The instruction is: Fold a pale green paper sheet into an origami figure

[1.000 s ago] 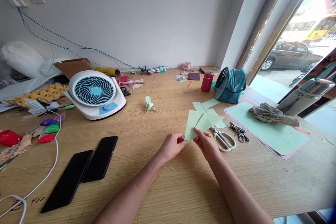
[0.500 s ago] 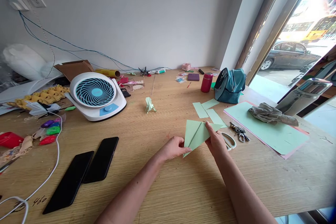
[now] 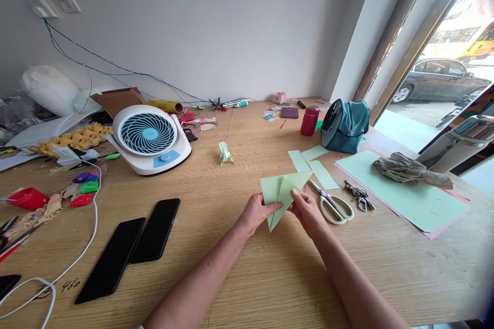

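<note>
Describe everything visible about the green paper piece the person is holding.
The folded green paper is a pale mint sheet creased into a kite-like shape, wide at the top and tapering to a point toward the person. A fold line runs down its middle. The left hand pinches its left edge and the right hand its right edge. It is over the wooden table, beside the scissors.

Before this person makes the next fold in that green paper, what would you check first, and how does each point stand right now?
1. Both hands on the paper: ok. The left hand and right hand pinch the folded green paper.
2. Edges lined up: cannot tell from this angle.
3. Bare table in front of the hands: ok.
4. Scissors clear of the hands: not ok, lying just beside the right hand.
5. Spare paper strips within reach: ok, probably.
</note>
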A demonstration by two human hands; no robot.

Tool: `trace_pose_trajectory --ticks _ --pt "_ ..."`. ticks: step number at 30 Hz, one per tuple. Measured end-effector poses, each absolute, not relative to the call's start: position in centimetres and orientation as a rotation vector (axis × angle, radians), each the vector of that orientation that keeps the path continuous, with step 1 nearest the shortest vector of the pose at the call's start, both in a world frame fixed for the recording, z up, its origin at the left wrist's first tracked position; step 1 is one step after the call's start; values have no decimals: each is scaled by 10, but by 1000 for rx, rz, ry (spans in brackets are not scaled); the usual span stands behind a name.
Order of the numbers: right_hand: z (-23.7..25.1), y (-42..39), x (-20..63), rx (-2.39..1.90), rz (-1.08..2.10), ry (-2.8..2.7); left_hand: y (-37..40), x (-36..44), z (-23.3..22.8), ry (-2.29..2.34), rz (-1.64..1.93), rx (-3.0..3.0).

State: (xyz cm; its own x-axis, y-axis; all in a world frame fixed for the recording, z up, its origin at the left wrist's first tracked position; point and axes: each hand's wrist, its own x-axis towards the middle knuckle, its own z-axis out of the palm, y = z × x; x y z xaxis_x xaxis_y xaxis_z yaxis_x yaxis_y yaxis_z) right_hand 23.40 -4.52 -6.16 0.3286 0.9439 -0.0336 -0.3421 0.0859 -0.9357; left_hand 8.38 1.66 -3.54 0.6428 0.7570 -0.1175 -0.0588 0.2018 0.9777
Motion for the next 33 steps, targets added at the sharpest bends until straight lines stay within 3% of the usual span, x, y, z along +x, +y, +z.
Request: trace_pose_trajectory --ticks 24,33 --pt "-52 -53 209 -1144 1132 -1254 45 54 -6 745 765 1466" --pt "-56 -52 210 -1167 1147 -1357 53 49 -4 809 950 1269"
